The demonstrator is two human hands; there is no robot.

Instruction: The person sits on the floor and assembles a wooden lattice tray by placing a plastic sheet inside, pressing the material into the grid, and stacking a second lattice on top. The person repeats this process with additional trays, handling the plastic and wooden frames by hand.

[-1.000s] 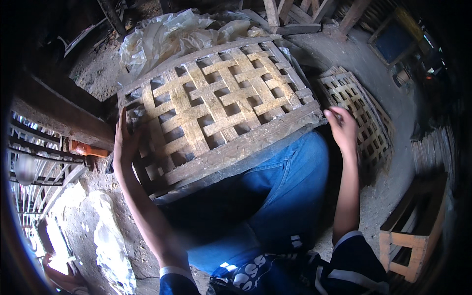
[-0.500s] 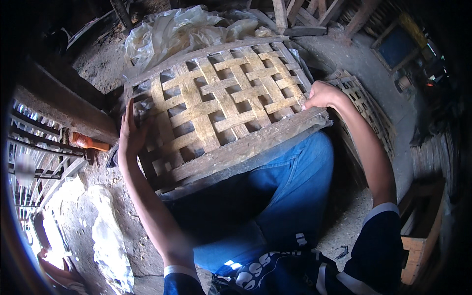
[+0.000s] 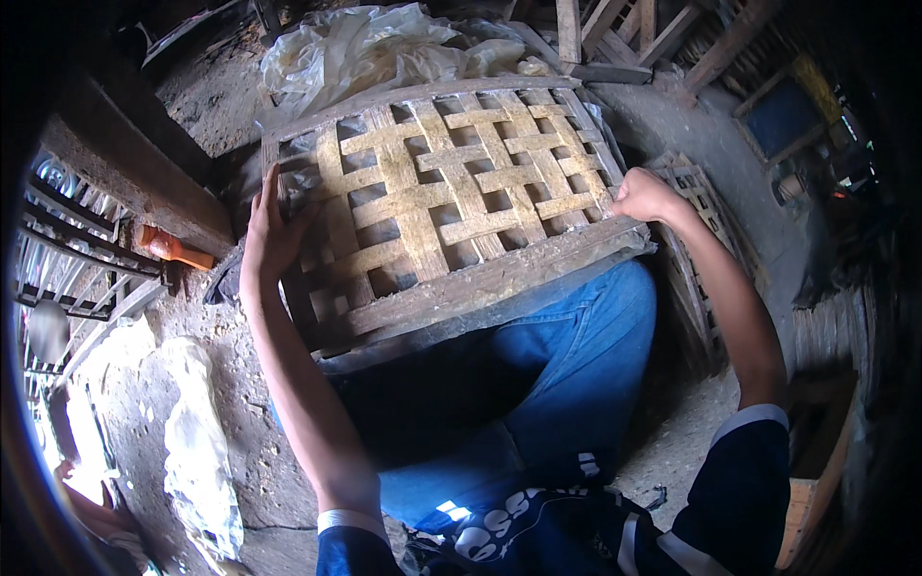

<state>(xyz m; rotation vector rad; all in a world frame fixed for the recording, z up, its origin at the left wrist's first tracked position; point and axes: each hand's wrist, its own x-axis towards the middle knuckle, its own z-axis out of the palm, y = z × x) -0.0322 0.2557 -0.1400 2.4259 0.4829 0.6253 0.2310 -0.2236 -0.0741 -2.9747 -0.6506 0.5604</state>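
A wooden-framed tray (image 3: pixel 499 256) with a lattice of wide woven bamboo strips lies tilted across my lap, its near edge at my knee. Clear plastic sheeting shows under its near bar. My left hand (image 3: pixel 272 240) grips the tray's left side, fingers straight along the outer edge and thumb over the lattice. At the near right corner, my right hand (image 3: pixel 645 196) is closed on the frame, its fingertips against the end of the weave. The undersides of both grips are hidden.
Crumpled clear plastic (image 3: pixel 384 48) lies beyond the tray. More woven frames (image 3: pixel 709 216) are stacked at the right. A wooden beam (image 3: pixel 144 182) and an orange plastic object (image 3: pixel 178 248) stand at left. A wooden box (image 3: pixel 816 480) is at lower right. Another person's arm (image 3: pixel 91 504) shows at lower left.
The tray and both hands sit slightly farther right in the picture, as the view has shifted a little. Both hands keep their places on the frame.
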